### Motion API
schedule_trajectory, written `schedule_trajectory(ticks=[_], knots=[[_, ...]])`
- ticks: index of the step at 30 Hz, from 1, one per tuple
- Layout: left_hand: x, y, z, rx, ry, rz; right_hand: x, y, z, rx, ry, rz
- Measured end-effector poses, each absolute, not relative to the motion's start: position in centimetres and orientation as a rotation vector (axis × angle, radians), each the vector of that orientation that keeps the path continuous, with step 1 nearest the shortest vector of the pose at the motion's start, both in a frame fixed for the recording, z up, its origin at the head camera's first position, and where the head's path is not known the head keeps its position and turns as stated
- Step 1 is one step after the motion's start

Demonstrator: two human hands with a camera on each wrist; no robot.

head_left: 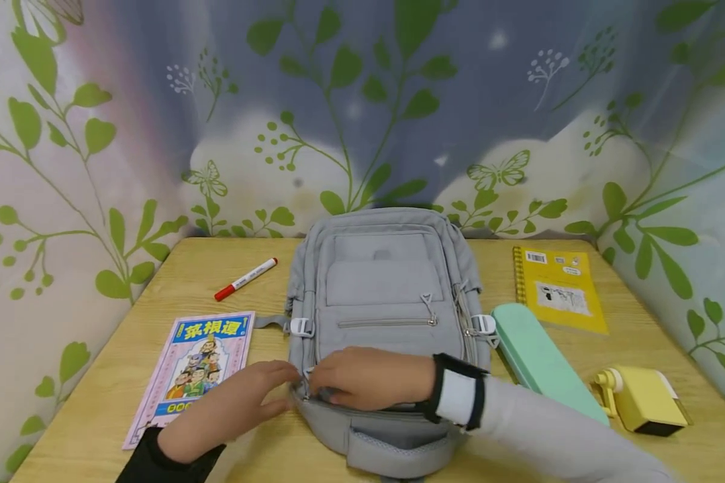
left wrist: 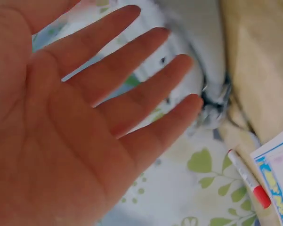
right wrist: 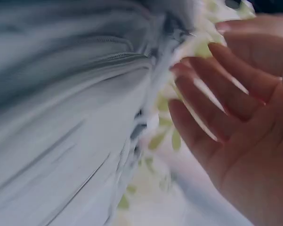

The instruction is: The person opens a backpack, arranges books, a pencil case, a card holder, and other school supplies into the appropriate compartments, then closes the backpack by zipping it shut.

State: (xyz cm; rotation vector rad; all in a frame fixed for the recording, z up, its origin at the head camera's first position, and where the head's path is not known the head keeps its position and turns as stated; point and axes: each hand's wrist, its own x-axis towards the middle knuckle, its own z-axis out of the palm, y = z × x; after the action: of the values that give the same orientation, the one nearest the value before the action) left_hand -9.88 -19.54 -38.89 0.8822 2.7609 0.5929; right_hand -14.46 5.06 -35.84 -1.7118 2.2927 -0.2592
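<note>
A grey backpack (head_left: 377, 278) lies on the wooden table, its top handle (head_left: 399, 456) towards me. My right hand (head_left: 371, 378) is over the backpack's near part, fingertips by the zip at its left edge; in the right wrist view its fingers (right wrist: 198, 110) are loosely extended, with nothing visible between them. Beside that same edge is my left hand (head_left: 248, 404), its fingers spread and straight in the left wrist view, the palm (left wrist: 61, 141) bare. Whether either hand touches the zip pull is unclear. Part of the backpack's near zip is hidden under the right hand.
Left of the backpack lie a comic-style booklet (head_left: 202, 362) and a red-and-white marker (head_left: 246, 279). On the right are a mint-green case (head_left: 546, 362), a yellow spiral notebook (head_left: 562, 288) and a yellow device with a crank (head_left: 646, 399). Leaf-patterned cloth (head_left: 362, 100) surrounds the table.
</note>
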Motion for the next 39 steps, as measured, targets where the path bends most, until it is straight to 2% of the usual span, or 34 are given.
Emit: schedule_trajectory(ticks=[3, 7, 14, 19, 22, 31, 39], knots=[[-9.8, -19.5, -39.7, 0.908, 2.778, 0.544, -14.7, 2.0, -36.7, -1.795, 2.332, -0.114], [-9.8, -19.5, -39.9, 0.922, 2.826, 0.502, -14.6, 0.6, -37.3, -1.766, 2.417, 0.048], [-9.9, -18.7, -40.5, 0.93, 2.864, 0.454, -14.0, 1.0, -37.6, -1.821, 2.526, 0.279], [-9.5, -17.2, -41.2, 0.98, 3.067, 0.233, -13.0, 1.7, -37.5, -1.946, 2.595, 0.535], [-9.1, -16.2, -41.6, 0.922, 3.173, 0.131, -12.1, 2.4, -37.1, -1.939, 2.615, 0.597], [-8.9, -16.2, -41.6, 0.738, 3.129, 0.235, -10.3, 9.0, -37.3, -1.856, 2.618, 0.41], [-9.4, -16.7, -41.3, 0.79, 3.078, 0.351, -10.5, 17.9, -38.2, -1.704, 2.687, -0.018]])
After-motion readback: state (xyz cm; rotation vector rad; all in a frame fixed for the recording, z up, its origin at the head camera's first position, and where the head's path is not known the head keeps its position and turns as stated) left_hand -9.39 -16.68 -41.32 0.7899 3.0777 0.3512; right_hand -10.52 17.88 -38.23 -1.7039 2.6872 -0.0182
